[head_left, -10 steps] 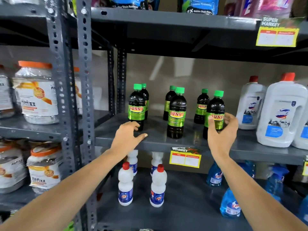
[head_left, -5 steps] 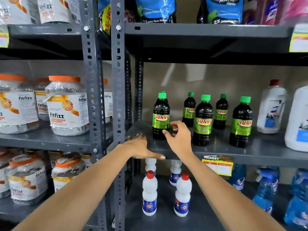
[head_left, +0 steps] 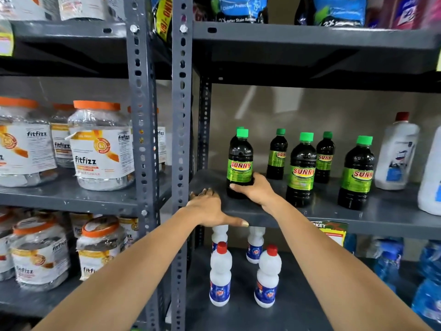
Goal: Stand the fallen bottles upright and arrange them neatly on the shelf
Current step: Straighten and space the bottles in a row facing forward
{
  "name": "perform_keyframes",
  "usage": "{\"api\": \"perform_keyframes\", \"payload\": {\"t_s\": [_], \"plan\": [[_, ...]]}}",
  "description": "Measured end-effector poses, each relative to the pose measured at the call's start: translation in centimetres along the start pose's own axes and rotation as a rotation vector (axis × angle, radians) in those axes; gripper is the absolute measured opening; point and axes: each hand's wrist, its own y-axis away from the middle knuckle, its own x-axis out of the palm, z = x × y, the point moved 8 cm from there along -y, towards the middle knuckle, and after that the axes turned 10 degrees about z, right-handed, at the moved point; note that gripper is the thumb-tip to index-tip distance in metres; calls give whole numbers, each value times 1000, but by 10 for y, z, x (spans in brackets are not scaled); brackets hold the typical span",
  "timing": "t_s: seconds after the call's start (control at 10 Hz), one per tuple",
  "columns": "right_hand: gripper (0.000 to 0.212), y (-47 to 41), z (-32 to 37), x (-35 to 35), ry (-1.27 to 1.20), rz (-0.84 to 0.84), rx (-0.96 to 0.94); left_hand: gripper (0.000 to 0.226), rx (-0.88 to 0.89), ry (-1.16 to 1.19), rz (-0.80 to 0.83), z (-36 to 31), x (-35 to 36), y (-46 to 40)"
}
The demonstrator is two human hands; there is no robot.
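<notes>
Several dark Sunny bottles with green caps stand upright on the grey middle shelf (head_left: 372, 217). My right hand (head_left: 254, 189) is wrapped around the lower part of the leftmost front bottle (head_left: 240, 158), which stands near the shelf's left end; another cap shows just behind it. To its right stand a front bottle (head_left: 301, 168), a further front bottle (head_left: 356, 172) and two back ones (head_left: 276, 152) (head_left: 325, 156). My left hand (head_left: 207, 207) lies flat on the shelf's front left edge, fingers spread, holding nothing.
White jugs (head_left: 397, 151) with red caps stand at the shelf's right. Below are small white bottles (head_left: 220, 273) and blue spray bottles (head_left: 386, 263). Fitfizz jars (head_left: 101, 144) fill the left rack beyond the grey uprights (head_left: 181, 139). A price tag (head_left: 331, 231) hangs on the shelf edge.
My right hand left the right front bottle, crossed to the left and closed on the leftmost front bottle. My left hand settled flat on the shelf edge. The view shifted left and closer.
</notes>
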Motion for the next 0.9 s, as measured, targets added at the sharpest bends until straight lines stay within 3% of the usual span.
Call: {"api": "perform_keyframes", "payload": {"t_s": [0.2,0.4,0.9], "plan": [[69,11,1,1,28,47,-26,129,-82,-3,14,11,6,-6],[68,18,5,2,56,35,-58,120,-50,-17,-7,4,3,-2],[66,26,14,3,65,34,-95,134,-84,-51,-20,11,7,-8]]}}
